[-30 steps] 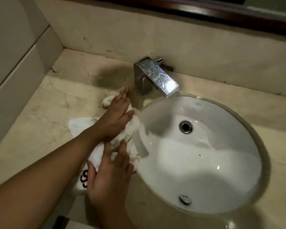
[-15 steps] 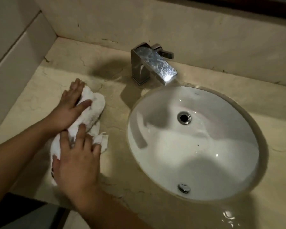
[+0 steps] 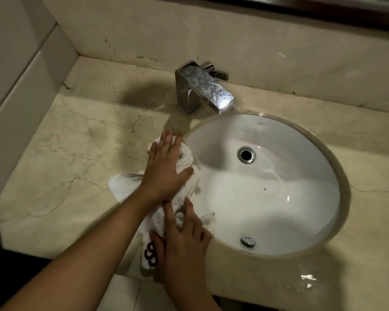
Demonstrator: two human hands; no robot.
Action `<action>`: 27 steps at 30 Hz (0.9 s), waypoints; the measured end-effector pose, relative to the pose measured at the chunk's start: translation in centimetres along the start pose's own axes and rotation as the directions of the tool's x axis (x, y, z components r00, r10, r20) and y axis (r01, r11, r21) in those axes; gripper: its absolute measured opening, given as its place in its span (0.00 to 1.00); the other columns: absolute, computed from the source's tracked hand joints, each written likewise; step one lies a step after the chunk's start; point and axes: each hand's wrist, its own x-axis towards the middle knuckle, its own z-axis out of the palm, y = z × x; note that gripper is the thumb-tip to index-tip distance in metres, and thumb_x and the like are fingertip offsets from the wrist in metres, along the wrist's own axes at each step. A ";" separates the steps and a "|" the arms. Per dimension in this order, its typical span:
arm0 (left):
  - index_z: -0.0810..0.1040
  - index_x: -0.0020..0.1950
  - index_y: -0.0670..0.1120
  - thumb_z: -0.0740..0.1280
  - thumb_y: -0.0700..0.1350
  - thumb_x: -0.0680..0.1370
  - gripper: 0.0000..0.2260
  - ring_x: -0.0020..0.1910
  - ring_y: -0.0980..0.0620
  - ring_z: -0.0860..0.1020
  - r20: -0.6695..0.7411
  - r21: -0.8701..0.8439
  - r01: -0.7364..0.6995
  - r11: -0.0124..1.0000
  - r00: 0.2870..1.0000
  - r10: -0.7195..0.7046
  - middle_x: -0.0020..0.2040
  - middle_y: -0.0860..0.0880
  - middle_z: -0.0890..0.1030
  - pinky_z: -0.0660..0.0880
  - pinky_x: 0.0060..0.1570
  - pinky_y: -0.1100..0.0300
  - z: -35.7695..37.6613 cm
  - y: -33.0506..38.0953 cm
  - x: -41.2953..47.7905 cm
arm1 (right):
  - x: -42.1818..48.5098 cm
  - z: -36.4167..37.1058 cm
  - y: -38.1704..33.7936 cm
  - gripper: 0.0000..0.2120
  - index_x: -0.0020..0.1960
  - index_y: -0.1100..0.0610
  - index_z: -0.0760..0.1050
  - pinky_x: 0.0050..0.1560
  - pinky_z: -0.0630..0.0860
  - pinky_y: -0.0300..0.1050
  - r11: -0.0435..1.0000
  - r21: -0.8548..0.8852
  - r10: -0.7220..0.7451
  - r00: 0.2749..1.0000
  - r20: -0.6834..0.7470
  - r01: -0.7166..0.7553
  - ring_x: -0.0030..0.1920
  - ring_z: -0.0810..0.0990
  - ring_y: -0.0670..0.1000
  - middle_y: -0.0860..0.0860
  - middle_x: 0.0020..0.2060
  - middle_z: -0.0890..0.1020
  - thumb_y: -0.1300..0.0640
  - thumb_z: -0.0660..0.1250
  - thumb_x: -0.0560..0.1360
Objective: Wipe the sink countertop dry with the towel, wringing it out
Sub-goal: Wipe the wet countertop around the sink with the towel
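Observation:
A white towel (image 3: 124,184) with a dark printed mark lies bunched on the beige marble countertop (image 3: 65,158), right at the left rim of the white oval sink (image 3: 267,209). My left hand (image 3: 166,167) presses flat on the towel's upper part, fingers spread, near the faucet's base. Nearer the front edge, my right hand (image 3: 184,239) presses flat on the towel's lower part. Part of the towel hangs over the sink's rim. Neither hand is closed around the cloth.
A square chrome faucet (image 3: 200,88) stands behind the sink against the marble backsplash. A wall closes off the counter at the left. A small puddle (image 3: 307,279) glints on the counter at the front right of the sink.
Both hands have slid the towel to the right, from the open left part of the counter back to the sink's left rim.

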 end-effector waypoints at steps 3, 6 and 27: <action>0.54 0.83 0.51 0.57 0.59 0.75 0.36 0.82 0.56 0.43 -0.052 -0.086 -0.005 0.996 0.999 0.000 0.84 0.50 0.51 0.36 0.79 0.55 -0.4 -0.9 -0.7 | -0.3 1.3 -0.2 0.32 0.78 0.44 0.66 0.52 0.78 0.58 0.998 -0.048 -0.036 0.999 0.036 0.038 0.68 0.70 0.57 0.59 0.75 0.69 0.37 0.60 0.75; 0.57 0.82 0.55 0.60 0.54 0.78 0.32 0.82 0.58 0.46 -0.069 -0.181 0.038 0.983 0.996 -0.051 0.83 0.53 0.55 0.39 0.79 0.48 -1.4 -2.8 -1.5 | 0.3 1.0 -2.0 0.34 0.78 0.45 0.66 0.52 0.79 0.58 0.996 -0.029 -0.077 0.995 0.064 0.079 0.67 0.70 0.58 0.59 0.75 0.69 0.38 0.61 0.73; 0.68 0.78 0.49 0.51 0.44 0.79 0.27 0.82 0.45 0.50 0.037 0.069 -0.138 0.988 0.990 0.135 0.80 0.45 0.62 0.49 0.81 0.51 -8.5 -12.0 -10.6 | 0.9 -2.7 1.8 0.39 0.80 0.51 0.61 0.61 0.72 0.58 0.903 -0.120 -0.384 0.899 0.211 0.414 0.71 0.70 0.57 0.52 0.73 0.72 0.28 0.53 0.78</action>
